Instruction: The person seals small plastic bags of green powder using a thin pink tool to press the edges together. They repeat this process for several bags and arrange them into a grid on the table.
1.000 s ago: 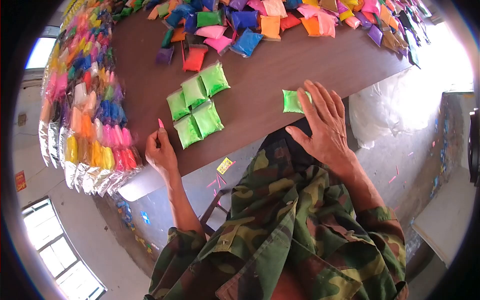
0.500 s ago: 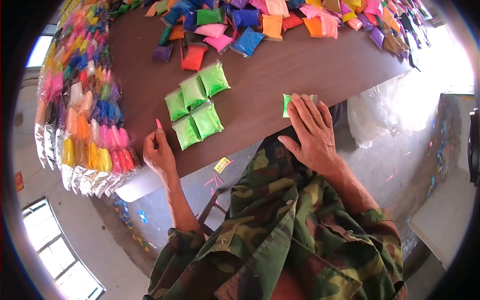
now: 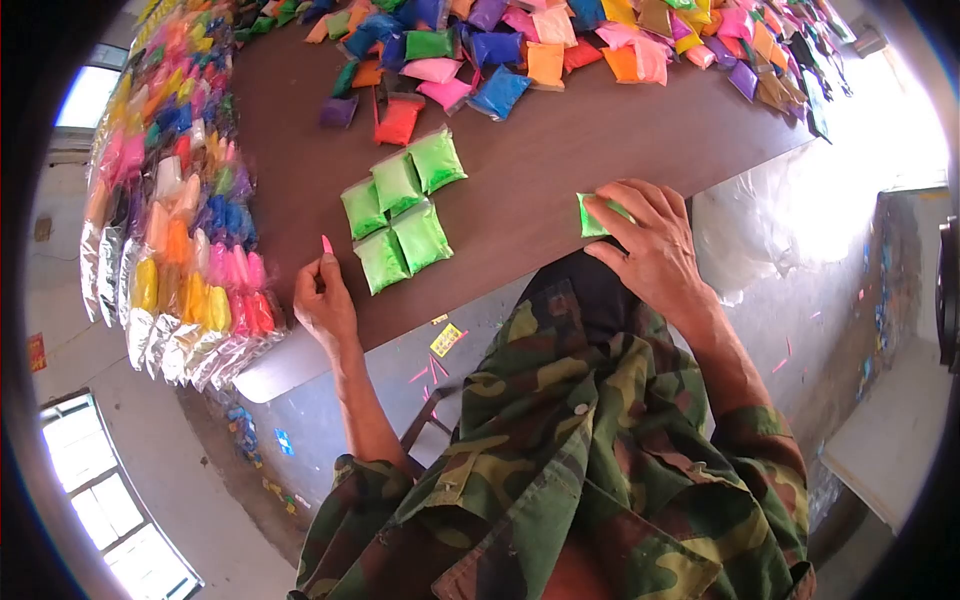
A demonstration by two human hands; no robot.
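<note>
My left hand [image 3: 327,305] is at the table's near edge, its thumb and finger pinched on a small pointed pink strip [image 3: 327,244] that sticks up. My right hand [image 3: 655,245] is arched over a small bag of bright green material [image 3: 589,217] near the front edge, fingers bent on its far side and thumb at its near side. The hand hides part of that bag. Between my hands, several similar clear bags of green material [image 3: 397,183] lie flat in a close group, edges touching.
The brown table [image 3: 290,140] carries a heap of coloured bags [image 3: 497,47] along its far side. Rows of long clear packs [image 3: 212,305] in many colours line its left end. Clear plastic sheeting [image 3: 745,235] hangs beyond the right edge. Pink scraps and a yellow label [image 3: 445,340] lie on the floor.
My right hand has gone from lying flat on the green bag to arched, with fingers bent around it. My left hand still pinches the pink strip. The view has shifted slightly.
</note>
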